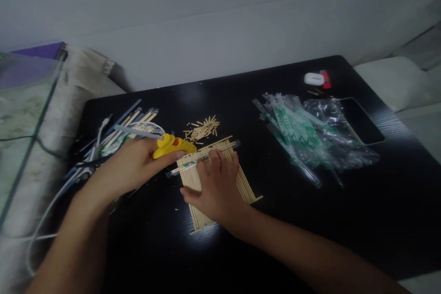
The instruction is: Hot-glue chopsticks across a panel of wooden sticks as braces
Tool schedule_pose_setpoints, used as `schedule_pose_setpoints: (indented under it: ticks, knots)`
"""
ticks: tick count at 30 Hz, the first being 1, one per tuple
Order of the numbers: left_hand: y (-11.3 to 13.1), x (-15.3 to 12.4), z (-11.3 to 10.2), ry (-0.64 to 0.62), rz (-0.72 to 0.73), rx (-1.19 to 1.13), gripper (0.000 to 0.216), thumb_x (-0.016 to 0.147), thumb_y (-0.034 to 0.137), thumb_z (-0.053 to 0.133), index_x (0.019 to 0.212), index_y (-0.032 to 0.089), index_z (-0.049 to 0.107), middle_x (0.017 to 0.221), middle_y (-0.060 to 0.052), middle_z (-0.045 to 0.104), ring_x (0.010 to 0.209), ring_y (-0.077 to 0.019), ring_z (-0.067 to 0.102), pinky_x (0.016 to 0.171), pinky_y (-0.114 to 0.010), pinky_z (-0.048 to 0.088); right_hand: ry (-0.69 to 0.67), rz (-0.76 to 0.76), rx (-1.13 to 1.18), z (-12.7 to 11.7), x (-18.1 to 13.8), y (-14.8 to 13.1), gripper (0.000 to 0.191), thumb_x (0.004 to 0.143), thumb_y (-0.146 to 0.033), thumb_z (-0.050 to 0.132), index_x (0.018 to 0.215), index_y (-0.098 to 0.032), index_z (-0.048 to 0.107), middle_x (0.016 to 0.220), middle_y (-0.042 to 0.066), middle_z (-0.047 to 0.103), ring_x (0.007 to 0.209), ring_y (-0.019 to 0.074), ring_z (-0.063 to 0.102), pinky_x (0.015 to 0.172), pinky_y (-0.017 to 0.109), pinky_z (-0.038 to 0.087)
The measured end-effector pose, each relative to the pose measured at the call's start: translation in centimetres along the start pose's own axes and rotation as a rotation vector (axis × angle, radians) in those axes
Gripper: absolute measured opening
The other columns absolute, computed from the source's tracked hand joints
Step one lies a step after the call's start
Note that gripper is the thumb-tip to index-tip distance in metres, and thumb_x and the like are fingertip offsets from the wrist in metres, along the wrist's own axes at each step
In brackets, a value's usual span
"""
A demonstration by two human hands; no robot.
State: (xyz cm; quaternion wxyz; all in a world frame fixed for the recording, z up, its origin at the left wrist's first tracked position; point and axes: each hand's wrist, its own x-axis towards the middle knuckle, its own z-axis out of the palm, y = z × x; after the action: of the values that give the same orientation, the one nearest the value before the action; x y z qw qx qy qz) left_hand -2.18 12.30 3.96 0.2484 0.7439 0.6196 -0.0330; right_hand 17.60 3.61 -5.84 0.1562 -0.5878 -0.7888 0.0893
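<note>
My left hand (132,165) is closed around a yellow glue gun (172,145), its nozzle pointing right at the upper edge of a flat panel of wooden sticks (246,186) laid side by side on the black table (241,87). My right hand (215,186) lies on that panel with its fingers stretched out and flat, pressing on the sticks. A clear glue stick (136,131) juts from the back of the gun.
A small heap of cut stick pieces (203,128) lies just behind the panel. Empty clear and green wrappers (310,135) pile up at the right. More sticks and white cables (113,140) lie at the left. A white and red object (317,78) and a dark tablet (361,121) sit far right.
</note>
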Motion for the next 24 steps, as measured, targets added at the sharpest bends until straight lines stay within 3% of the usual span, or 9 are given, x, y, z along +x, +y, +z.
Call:
schedule_pose_setpoints:
  ticks: [5,15,24]
  knots:
    - [0.66,0.06,-0.02,0.02,0.037,0.014,0.068,0.09,0.08,0.051,0.058,0.02,0.058,0.049,0.001,0.05,0.048,-0.0141,0.044,0.053,-0.03,0.03,0.018,0.004,0.0,0.12,-0.07,0.01,0.067,0.091,-0.072,0.063,0.13,-0.019,0.063,0.146,0.025,0.056,0.14,0.0454,0.044,0.118,0.076,0.019]
    - [0.18,0.04,0.1,0.032,0.031,0.055,0.07,0.09,0.082,0.048,0.06,0.02,0.058,0.051,0.001,0.051,0.049,-0.0149,0.045,0.054,-0.03,0.03,0.014,0.001,0.011,0.2,-0.12,0.0,0.066,0.092,-0.071,0.06,0.132,-0.018,0.063,0.148,0.026,0.054,0.141,0.0456,0.042,0.118,0.077,0.018]
    - [-0.05,-0.27,-0.6,-0.011,0.041,-0.019,0.063,0.091,0.077,0.052,0.072,0.02,0.069,0.053,0.003,0.053,0.05,-0.0134,0.045,0.053,-0.028,0.031,0.028,-0.003,-0.012,0.23,-0.19,0.04,0.066,0.091,-0.072,0.061,0.132,-0.019,0.062,0.146,0.025,0.055,0.141,0.0453,0.043,0.119,0.076,0.018]
